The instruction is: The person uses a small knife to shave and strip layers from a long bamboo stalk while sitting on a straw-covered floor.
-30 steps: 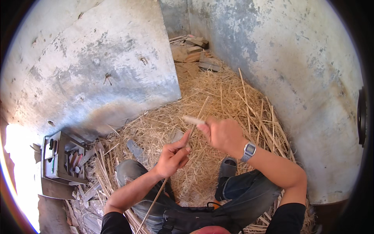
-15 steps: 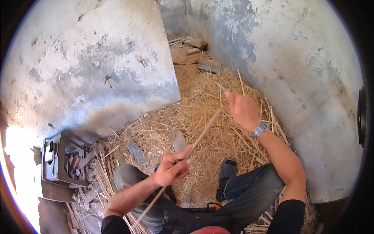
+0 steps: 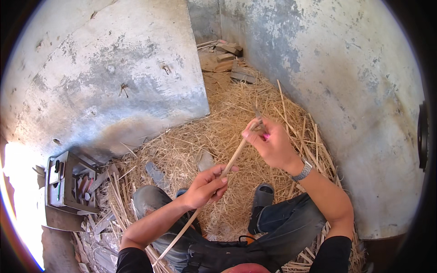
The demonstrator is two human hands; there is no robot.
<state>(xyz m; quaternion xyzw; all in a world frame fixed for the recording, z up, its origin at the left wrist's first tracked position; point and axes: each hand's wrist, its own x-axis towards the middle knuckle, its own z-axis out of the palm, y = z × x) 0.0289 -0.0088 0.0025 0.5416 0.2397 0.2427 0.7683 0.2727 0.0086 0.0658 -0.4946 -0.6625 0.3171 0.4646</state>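
Observation:
A long pale wooden stick (image 3: 237,153) slants from my lap up toward the middle of the view. My left hand (image 3: 204,187) is closed round its middle, thumb on top. At the stick's far end is my right hand (image 3: 272,144), fingers curled round a small knife whose short grey blade (image 3: 257,112) points away from me. A bit of pink shows inside that grip; the rest of the handle is hidden. The right thumb and fingertips lie against the stick's tip, where the blade meets it.
Straw-like shavings (image 3: 227,132) cover the floor around my sandalled feet. A small wooden cabinet (image 3: 68,182) holding tools stands at the left. Long wood strips (image 3: 119,195) lie beside it. Bricks and planks (image 3: 230,52) are piled in the far corner; peeling walls (image 3: 355,91) enclose both sides.
My right hand has come back toward me and left, bringing the knife onto the stick's far end. My left hand has shifted only slightly along with the stick.

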